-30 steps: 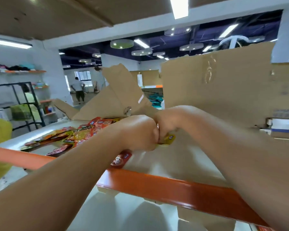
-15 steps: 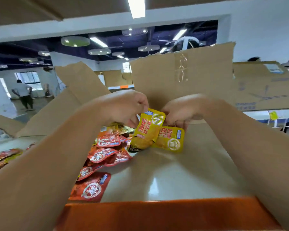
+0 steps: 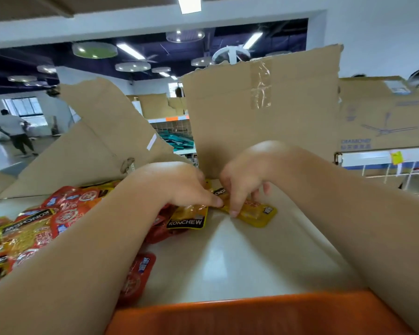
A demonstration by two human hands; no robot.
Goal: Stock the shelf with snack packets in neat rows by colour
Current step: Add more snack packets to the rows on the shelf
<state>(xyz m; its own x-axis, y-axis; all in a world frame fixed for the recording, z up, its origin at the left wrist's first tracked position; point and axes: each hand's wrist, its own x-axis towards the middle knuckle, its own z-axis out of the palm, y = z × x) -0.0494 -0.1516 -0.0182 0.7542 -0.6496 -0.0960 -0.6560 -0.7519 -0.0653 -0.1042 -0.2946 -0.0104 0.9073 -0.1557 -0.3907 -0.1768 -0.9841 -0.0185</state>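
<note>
Now left hand (image 3: 179,187) pressing yellow packet (image 3: 189,217), right hand (image 3: 242,182) pinching second yellow packet (image 3: 254,213)

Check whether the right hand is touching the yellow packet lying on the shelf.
Touching. The head view shows the right hand with a fingertip pressed down on the yellow packet, no gap visible.

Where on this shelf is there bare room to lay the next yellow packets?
Bare shelf surface lies between the orange front rail, the right forearm, and the yellow packets under the right hand and left hand. Left of that, the red and yellow pile crowds it.
</note>
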